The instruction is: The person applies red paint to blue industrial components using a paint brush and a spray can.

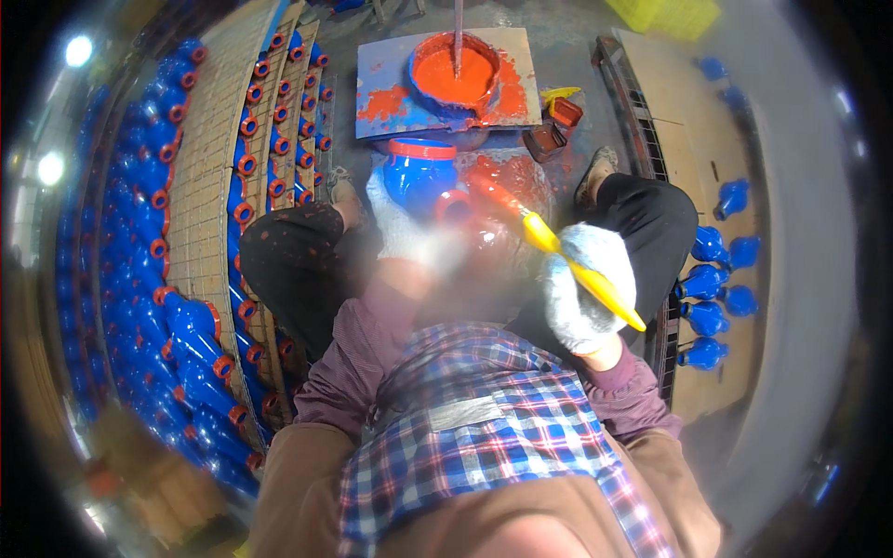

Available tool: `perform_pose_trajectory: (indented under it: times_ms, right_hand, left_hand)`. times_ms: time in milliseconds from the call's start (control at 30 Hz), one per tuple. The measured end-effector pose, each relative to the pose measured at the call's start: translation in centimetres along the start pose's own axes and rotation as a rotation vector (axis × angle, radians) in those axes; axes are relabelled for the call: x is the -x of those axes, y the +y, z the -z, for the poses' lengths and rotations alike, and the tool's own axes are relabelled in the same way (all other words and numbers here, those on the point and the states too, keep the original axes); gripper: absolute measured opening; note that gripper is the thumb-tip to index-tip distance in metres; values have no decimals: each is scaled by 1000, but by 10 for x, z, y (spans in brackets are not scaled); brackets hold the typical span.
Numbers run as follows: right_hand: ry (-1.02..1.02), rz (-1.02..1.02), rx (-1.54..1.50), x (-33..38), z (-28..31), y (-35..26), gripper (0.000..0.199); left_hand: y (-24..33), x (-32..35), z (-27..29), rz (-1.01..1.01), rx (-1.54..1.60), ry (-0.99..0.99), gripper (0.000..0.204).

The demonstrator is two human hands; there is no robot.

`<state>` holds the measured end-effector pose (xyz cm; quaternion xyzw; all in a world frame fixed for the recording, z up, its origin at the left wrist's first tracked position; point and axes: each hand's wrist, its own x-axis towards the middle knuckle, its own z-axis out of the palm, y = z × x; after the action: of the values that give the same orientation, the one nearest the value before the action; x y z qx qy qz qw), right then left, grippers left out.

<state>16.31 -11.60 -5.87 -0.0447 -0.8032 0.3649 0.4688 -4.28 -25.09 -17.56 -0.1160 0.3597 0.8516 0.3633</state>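
The person's white-gloved left hand point(398, 223) is clamped on the side of a glossy blue vase point(417, 179) with a red rim, while the white-gloved right hand point(595, 260), apart from it, grips a yellow-handled paintbrush point(538, 231). Between the 2 hands, the red bristles point toward the vase, contact unclear; beyond both stands a paint basin point(435, 107), and racked blue vases point(195, 325) fill the left hand's outer side.

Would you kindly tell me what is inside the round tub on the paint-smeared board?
The tub holds orange-red paint, with a slender rod dipping into it. The paint covers the tub's bottom, so that cannot be seen.
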Motion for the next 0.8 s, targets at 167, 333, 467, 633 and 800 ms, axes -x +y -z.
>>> perform_pose_trajectory:
  times_ms: [167, 333, 467, 633, 800]
  right_hand:
    - [-130, 13, 44, -2, -17, -6, 26]
    - [-302, 203, 167, -4, -13, -9, 26]
    - [-394, 259, 180, -5, 0, 1, 25]
    - [-427, 181, 190, -5, 18, 9, 32]
    - [-271, 47, 28, 8, 10, 11, 31]
  left_hand:
    - [-5, -21, 9, -151, -65, -42, 64]
    - [5, -25, 14, -21, 158, -111, 64]
    - [4, -25, 10, -67, 173, 9, 62]
    - [2, -20, 7, -376, -294, 81, 62]
    - [15, -1, -4, -19, 145, -11, 65]
